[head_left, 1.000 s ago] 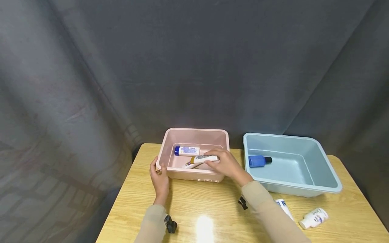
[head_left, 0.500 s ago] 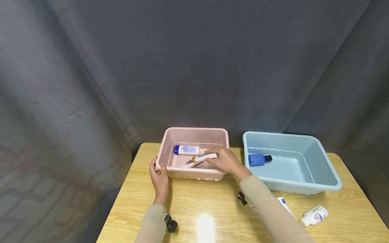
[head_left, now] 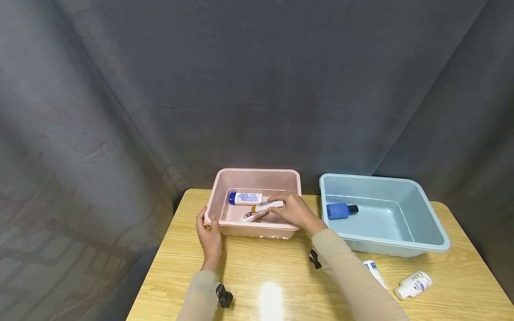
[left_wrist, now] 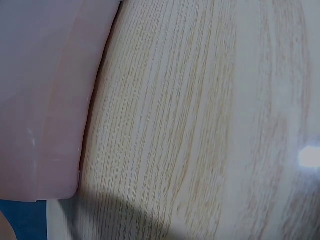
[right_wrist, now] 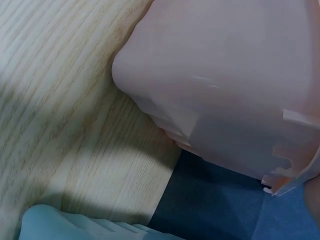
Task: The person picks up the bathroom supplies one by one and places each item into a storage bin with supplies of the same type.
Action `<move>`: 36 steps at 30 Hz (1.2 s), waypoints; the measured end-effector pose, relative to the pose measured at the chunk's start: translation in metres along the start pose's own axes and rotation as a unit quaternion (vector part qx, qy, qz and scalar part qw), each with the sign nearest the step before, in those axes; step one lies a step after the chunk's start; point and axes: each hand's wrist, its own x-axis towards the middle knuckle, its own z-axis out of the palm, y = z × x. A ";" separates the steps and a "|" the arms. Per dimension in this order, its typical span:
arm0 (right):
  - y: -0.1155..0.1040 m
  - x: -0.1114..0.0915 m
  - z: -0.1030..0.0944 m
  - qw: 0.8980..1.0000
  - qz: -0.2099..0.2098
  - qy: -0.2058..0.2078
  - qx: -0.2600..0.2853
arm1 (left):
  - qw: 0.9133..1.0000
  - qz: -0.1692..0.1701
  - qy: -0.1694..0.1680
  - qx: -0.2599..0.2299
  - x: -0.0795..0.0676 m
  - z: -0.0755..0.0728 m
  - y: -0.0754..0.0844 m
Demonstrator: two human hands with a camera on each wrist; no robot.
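In the head view, my left hand (head_left: 210,240) holds the near left corner of a pink plastic bin (head_left: 241,230), thumb at the front rim. My right hand (head_left: 296,209) reaches over the bin's right side and pinches a small white bottle (head_left: 268,206) with a yellow-brown cap. That bottle lies sideways, its cap to the left. Close beneath it is a white tube (head_left: 253,216) with purple print, partly covered. Behind them a white bottle (head_left: 248,199) with a blue cap lies on the bin floor. Both wrist views show mainly the bin's outer wall (left_wrist: 45,100).
To the right stands a light blue bin (head_left: 385,243) with a blue black-capped bottle (head_left: 338,211) in it. A white Dove bottle (head_left: 414,285) and a white-and-blue container (head_left: 375,273), partly behind the right sleeve, lie on the wooden table (head_left: 249,267). A grey curtain (head_left: 257,89) hangs behind.
My right hand has shifted very slightly left with the yellow-capped bottle, staying inside the pink bin. The left hand keeps its hold on the corner.
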 end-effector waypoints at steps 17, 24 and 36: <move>0.005 0.003 -0.001 0.999 -0.037 -0.019 -0.022 | 1.000 -0.004 0.008 -0.013 0.015 0.004 -0.047; 0.004 -0.001 -0.003 0.999 -0.028 -0.024 -0.028 | 1.000 -0.005 0.005 -0.006 0.014 0.007 -0.047; 0.008 -0.002 -0.002 0.998 -0.038 -0.016 -0.041 | 1.000 -0.012 0.005 -0.006 0.014 0.008 -0.046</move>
